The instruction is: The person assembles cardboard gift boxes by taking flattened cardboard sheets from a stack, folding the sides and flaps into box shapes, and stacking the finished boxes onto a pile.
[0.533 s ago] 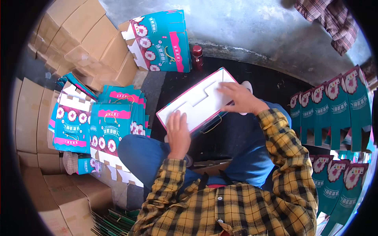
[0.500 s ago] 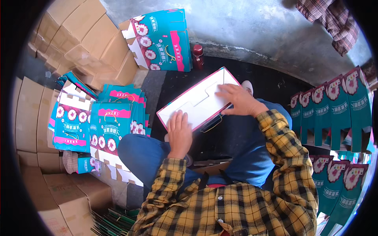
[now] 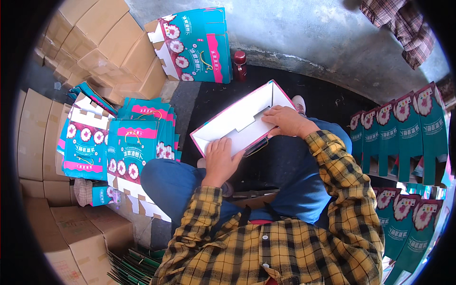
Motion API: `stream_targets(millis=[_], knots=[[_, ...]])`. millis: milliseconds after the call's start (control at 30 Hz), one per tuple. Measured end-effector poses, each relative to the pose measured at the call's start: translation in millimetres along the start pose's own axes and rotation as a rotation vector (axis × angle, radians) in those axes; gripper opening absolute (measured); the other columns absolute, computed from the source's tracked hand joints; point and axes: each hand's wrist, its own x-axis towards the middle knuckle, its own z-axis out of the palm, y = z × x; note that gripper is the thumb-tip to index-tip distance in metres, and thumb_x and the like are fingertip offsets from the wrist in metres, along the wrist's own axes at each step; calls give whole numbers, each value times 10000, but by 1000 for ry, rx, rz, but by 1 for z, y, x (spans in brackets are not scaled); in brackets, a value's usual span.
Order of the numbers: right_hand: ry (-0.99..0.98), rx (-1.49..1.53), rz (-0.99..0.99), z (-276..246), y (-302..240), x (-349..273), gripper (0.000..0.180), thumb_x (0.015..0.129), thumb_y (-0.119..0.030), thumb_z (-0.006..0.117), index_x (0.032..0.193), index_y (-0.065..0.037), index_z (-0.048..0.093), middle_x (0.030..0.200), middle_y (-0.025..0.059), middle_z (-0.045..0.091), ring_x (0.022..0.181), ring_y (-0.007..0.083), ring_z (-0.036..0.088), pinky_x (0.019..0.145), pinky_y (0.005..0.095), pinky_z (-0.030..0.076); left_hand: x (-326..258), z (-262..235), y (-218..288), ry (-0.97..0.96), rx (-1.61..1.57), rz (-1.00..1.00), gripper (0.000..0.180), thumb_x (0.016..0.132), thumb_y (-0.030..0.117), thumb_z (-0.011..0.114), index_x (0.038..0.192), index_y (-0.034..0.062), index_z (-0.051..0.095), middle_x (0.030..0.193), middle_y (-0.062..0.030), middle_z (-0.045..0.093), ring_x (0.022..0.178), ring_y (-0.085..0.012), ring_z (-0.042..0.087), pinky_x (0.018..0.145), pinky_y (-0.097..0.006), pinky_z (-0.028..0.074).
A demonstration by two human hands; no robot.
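Left hand (image 3: 221, 161), right hand (image 3: 287, 121), one open box (image 3: 230, 116)!

Centre of the frame, there it is: the box, white inside, pink along the rim, lying aslant over the black mat (image 3: 332, 102). Left hand at its lower left, fingers side by side over the near wall, tips inside, thumb standing off to the right. Right hand at the other end, fingers bent over the white flap (image 3: 254, 122), thumb down by the near edge. Pinching or only pressing? Can't tell, with the undersides of both hands out of sight! A dark gap shows by the right fingertips; what lies through it, hard to say.

Lower left, the green stack (image 3: 133, 266) is cut off at the bottom. Upper right, the checked cloth (image 3: 403, 31) is cut by the edge.

Now the count! Two hands, one box between them, one red flask (image 3: 240, 66) at upper centre, one shoe (image 3: 298, 103) plain to see beyond the right hand. Far right, teal boxes (image 3: 403, 135): five fronts above, three below, more perhaps lost at the rim. Upper left, the cartons (image 3: 107, 45) overlap too much to number.
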Motion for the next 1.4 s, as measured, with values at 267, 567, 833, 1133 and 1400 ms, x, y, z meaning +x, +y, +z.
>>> stream_targets(millis=[267,567,833,1133,1400], knots=[[210,223,100,-9,3,-11,512,842,-428,764,1200,-71,689,1276,133,663,1187,331,610,980,425,499,-10,-3,-4,232,-110,-19,514,884,294,737,1264,-16,586,1338,-213,574,1226,-390,521,1074,-501,372],[574,740,753,29,91,-24,638,998,-620,449,1135,-55,711,1145,171,721,1047,318,685,921,402,510,-6,11,-78,338,-1366,-916,775,1046,656,336,1371,-7,570,1363,-160,616,1250,-244,577,1042,-390,430],[195,1399,937,69,101,-48,669,983,-628,547,1243,-26,677,1150,117,713,1023,212,668,912,353,527,-40,79,-138,-231,-1665,-1118,779,924,750,513,1126,25,717,1052,-99,746,991,-192,686,848,-320,522],[269,1892,646,21,66,-45,473,1006,-422,603,1223,-5,655,1134,109,721,1012,197,698,960,332,537,-29,34,-108,32,-1652,-653,465,968,172,559,1386,-32,545,1308,-131,632,1170,-214,627,1047,-373,472],[508,1588,771,45,78,-63,657,980,-547,558,1424,-62,539,1348,93,612,1288,231,531,1071,462,435,-12,20,-81,394,-1613,-892,692,1068,570,408,1583,116,314,1525,-56,471,1367,-207,480,1135,-345,346]])
